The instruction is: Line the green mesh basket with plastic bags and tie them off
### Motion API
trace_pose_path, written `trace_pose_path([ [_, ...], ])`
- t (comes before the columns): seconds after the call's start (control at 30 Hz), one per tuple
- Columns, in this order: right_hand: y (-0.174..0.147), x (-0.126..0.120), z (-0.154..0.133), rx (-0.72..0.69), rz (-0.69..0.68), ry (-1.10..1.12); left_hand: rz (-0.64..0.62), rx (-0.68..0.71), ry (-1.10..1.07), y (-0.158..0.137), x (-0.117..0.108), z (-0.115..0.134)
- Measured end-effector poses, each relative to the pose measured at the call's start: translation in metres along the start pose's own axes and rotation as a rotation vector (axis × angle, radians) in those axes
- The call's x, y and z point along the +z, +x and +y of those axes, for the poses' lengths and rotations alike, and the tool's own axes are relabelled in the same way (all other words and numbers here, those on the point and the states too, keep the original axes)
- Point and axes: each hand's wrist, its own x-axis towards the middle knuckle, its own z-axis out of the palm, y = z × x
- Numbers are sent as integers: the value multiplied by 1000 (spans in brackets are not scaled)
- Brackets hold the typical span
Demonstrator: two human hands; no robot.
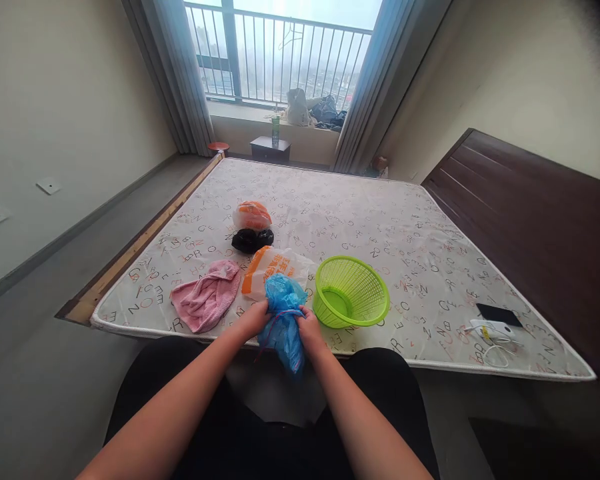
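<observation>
A crumpled blue plastic bag (286, 333) hangs between my hands at the mattress edge, and a thin reddish string or tie crosses its middle. My left hand (257, 317) is closed on the bag's left side, its fingertips partly hidden. On the right side, my right hand (309, 330) grips the bag near the string. Just behind it lies a flat white bag with orange print (273, 267). A green plastic basket (351, 293) stands to the right of my right hand. Left of my left hand is a pink towel (207, 297), loosely bunched.
Black bundled bags (253, 241) and an orange-and-white bag (253, 215) sit farther back on the mattress (320, 200). A black phone-like slab (499, 315) and a white device with a cable (490, 329) lie at the right. Beyond the mattress stands a small dark table (271, 148).
</observation>
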Motion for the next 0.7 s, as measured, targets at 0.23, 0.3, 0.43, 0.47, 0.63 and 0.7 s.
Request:
trace_pose_path([
  [0.23,1,-5,-14,37,206,408,125,-90,128,2,-21,-12],
  [0.3,-1,-4,-17,40,202,416,177,-155,159,2,-26,-13],
  [0.43,-3,-4,-20,-22,152,303,270,-184,187,1,-36,-13],
  [0.47,-3,-5,-20,-44,144,273,297,-186,179,1,-38,-13],
  [0.63,-3,-15,-24,-139,268,125,568,-143,146,-2,-47,-4],
  [0.7,-4,-19,-28,-174,336,48,698,-41,154,-5,-46,5],
])
